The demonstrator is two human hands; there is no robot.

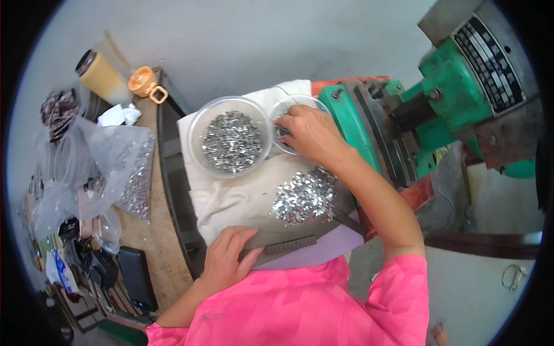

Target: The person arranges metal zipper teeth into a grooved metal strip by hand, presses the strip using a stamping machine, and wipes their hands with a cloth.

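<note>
Small silvery metal pieces point(306, 196) lie in one loose heap on a grey-brown cloth point(259, 224), below the smaller tub; more fill a large, clear, round plastic tub point(211, 109) at upper left. Right hand point(311, 132): fingers curled down into a smaller clear round plastic tub point(281, 106), which also holds pieces; whether the fingertips grasp any cannot be told. Left hand point(228, 254): relaxed, fingers extended, thumb apart, grasping nothing, its thumb near one end of a dark, narrow strip with a row of notches point(291, 244). Clearance: the smaller tub sits between the larger tub and a green metal machine point(349, 127), tight on both sides. Beige cloth point(222, 199) separates the larger tub from the left hand. Count: two tubs, one heap, one notched strip; individual pieces too numerous to count.
</note>
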